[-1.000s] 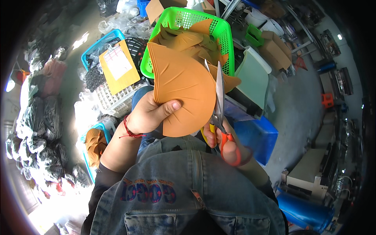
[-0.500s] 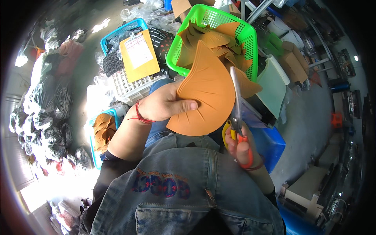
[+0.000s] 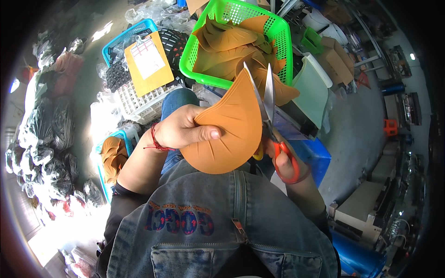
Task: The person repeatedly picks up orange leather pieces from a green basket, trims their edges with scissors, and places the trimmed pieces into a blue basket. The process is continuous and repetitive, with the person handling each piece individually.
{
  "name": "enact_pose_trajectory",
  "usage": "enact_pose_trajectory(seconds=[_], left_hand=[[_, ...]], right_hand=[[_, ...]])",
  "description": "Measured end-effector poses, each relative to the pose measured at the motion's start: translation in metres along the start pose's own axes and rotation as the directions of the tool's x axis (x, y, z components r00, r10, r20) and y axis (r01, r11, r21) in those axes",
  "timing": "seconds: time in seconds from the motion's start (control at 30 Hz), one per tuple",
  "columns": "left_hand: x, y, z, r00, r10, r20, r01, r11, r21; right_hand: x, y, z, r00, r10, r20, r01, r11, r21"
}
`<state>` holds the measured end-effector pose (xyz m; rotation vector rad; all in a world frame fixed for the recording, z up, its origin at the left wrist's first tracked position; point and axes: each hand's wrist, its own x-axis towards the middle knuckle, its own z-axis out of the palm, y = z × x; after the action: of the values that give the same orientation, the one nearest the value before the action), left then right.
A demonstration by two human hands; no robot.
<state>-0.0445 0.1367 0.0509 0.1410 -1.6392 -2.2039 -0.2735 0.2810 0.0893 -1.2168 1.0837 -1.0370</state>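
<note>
My left hand [image 3: 184,129] pinches an orange-brown, rounded sheet piece [image 3: 228,142] with short stitched-looking creases, thumb on top and fingers hidden beneath. The piece comes to a point at its far end, and its edge looks layered. In my right hand [image 3: 283,163] is a pair of scissors [image 3: 269,98] with red and yellow handles. Its blades are spread and point away from me, close along the right edge of the piece. Whether they touch it I cannot tell. Beyond stands a green basket [image 3: 184,62] heaped with similar brown pieces [image 3: 232,37].
On the left, a blue basket [image 3: 103,173] holds more brown pieces. A clipboard [image 3: 163,76] with paper lies on a white crate [image 3: 127,103]. A blue bin [image 3: 320,160] stands by my right arm. Several bagged bundles [image 3: 46,125] line the far left; machines [image 3: 364,204] stand at right.
The scissors' blades have spread apart and moved left to the piece's edge. My left hand has shifted slightly left and turned the piece. The whole view has shifted a little.
</note>
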Motion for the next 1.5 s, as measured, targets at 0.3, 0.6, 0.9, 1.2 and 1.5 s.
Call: enact_pose_trajectory(seconds=[0.3,0.6,0.9,1.2,1.5], left_hand=[[0.005,0.0,0.0,0.98,-0.183,0.083,0.174,0.978,0.112],[0.004,0.0,0.001,0.988,-0.135,0.076,0.138,0.99,-0.039],[0.002,0.0,0.003,0.992,-0.097,0.084,0.097,0.995,0.014],[-0.023,-0.002,-0.001,0.962,-0.271,-0.019,0.27,0.962,-0.032],[-0.1,-0.069,0.028,0.932,0.121,-0.343,-0.298,0.794,-0.53]], right_hand=[[-0.008,-0.003,0.008,0.998,0.067,0.001,-0.067,0.995,0.08],[-0.012,0.001,0.013,0.999,0.048,0.003,-0.048,0.998,0.05],[-0.012,0.0,0.015,0.996,-0.028,0.079,0.02,0.995,0.101],[-0.01,0.016,0.022,0.96,0.149,-0.239,-0.119,0.983,0.137],[0.062,0.051,0.074,0.997,0.007,-0.077,-0.025,0.971,-0.237]])
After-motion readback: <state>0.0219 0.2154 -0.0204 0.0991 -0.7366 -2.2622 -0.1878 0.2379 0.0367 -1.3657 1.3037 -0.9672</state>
